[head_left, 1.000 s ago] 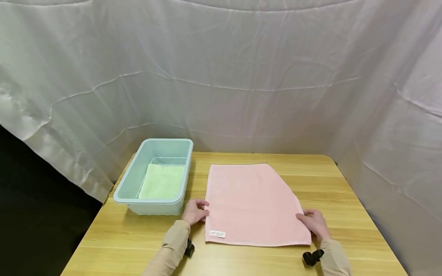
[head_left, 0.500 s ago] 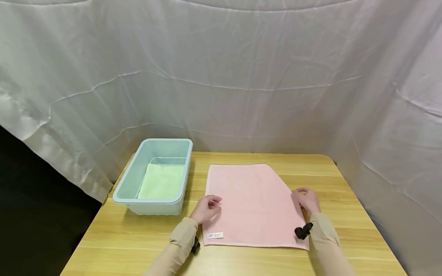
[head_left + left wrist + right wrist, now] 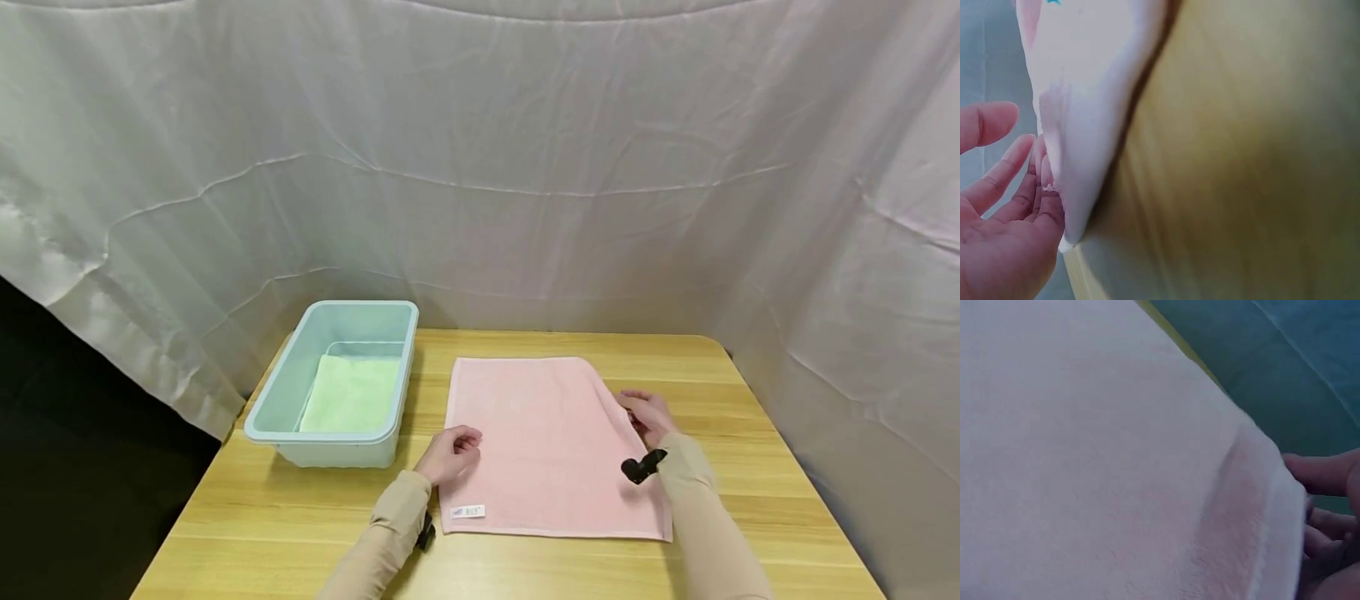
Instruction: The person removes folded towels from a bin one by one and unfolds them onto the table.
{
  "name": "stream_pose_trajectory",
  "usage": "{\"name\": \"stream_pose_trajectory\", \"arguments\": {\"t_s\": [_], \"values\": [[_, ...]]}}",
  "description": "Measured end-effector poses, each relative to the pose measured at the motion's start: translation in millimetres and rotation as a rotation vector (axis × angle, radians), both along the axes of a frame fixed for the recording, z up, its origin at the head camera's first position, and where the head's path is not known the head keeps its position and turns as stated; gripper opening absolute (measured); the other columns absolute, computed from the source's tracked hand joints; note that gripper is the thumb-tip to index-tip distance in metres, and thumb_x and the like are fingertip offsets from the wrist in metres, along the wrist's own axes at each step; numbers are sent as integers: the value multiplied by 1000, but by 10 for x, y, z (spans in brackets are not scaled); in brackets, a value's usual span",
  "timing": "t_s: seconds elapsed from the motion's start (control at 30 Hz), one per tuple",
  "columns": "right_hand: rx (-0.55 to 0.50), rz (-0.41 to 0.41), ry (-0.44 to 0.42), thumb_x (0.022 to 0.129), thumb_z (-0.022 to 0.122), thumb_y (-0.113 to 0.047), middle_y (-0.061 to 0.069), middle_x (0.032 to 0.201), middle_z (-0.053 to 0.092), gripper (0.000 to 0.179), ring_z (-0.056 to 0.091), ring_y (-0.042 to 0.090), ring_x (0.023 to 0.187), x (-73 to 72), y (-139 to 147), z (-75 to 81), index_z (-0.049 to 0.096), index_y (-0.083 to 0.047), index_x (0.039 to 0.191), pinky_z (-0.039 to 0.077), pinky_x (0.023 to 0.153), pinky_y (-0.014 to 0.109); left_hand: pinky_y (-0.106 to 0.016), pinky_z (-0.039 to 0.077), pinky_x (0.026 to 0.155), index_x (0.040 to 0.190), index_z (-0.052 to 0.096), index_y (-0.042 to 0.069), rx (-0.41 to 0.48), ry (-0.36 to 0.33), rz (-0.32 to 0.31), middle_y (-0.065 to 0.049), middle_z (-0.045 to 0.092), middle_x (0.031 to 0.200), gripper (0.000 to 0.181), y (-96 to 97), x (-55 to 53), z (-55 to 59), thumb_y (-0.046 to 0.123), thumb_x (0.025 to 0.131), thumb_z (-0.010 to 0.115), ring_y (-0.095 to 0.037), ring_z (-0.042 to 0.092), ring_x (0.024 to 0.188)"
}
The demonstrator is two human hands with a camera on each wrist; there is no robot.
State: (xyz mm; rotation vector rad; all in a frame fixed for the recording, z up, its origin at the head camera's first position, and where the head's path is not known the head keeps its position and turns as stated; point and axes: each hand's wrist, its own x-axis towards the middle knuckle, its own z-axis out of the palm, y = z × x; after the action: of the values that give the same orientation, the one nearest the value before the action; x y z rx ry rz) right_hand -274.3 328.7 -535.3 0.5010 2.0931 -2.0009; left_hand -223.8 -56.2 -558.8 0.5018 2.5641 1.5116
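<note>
A pink towel [image 3: 536,458] lies spread on the wooden table, with a white label [image 3: 468,512] at its near left corner. Its far right corner is turned under, leaving a slanted edge. My left hand [image 3: 450,455] rests at the towel's left edge with relaxed fingers. In the left wrist view, the thumb stands apart from the cloth and the lower fingers [image 3: 1050,209] touch it. On the right, my right hand [image 3: 648,415] holds the slanted edge, which is raised a little there. The right wrist view has the thumb at the edge and other fingers curled, partly hidden behind the cloth.
A light blue plastic bin [image 3: 322,437] stands at the table's left side, with a folded light green towel [image 3: 352,396] inside. Grey curtains [image 3: 555,250] hang behind and beside the table [image 3: 757,517]. Each wrist carries a small black camera [image 3: 642,467].
My right hand has moved up and left along the towel's right side to the slanted edge, now slightly lifted. My left hand has shifted right, over the left edge.
</note>
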Motion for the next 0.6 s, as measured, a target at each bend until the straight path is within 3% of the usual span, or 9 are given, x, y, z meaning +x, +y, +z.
{"name": "stream_pose_trajectory", "arguments": {"t_s": [0.1, 0.27, 0.37, 0.47, 0.6], "values": [[106, -27, 135, 96, 66, -12, -15, 78, 61, 57, 58, 0, 68, -1, -109, 53, 44, 5, 146, 51, 64, 15, -16, 50, 74, 110, 68, -8, 2, -3, 3, -19, 70, 97, 26, -10, 5, 2, -1, 85, 64, -17, 61, 86], [174, -69, 436, 92, 72, -7, -12, 82, 65, 42, 63, -4, 74, 32, -233, 105, 61, 3, 131, 53, 73, 10, -16, 50, 74, 109, 67, -8, 7, -9, 4, -18, 70, 97, 26, -14, 4, -12, -2, 85, 63, -16, 61, 86], [181, -121, 537, 90, 71, -2, -7, 85, 66, 37, 62, -4, 78, 77, -225, 83, 64, 4, 126, 53, 76, 8, -17, 50, 74, 110, 67, -8, 12, -13, 1, -19, 70, 98, 26, -15, 1, -19, -2, 85, 63, -16, 61, 86], [278, -186, 524, 89, 67, 2, -6, 84, 63, 35, 58, -4, 76, 134, -163, 25, 65, 7, 124, 51, 72, 5, -17, 50, 74, 110, 67, -8, 14, -14, -1, -19, 70, 99, 25, -17, -1, -23, -2, 85, 63, -17, 61, 87], [510, -178, 336, 88, 56, -1, 3, 83, 61, 37, 56, 6, 74, 197, -34, -71, 65, 6, 124, 47, 65, 14, -17, 50, 75, 110, 67, -8, 14, -13, -4, -19, 70, 99, 25, -22, 1, -20, -2, 86, 64, -17, 61, 87]]}}
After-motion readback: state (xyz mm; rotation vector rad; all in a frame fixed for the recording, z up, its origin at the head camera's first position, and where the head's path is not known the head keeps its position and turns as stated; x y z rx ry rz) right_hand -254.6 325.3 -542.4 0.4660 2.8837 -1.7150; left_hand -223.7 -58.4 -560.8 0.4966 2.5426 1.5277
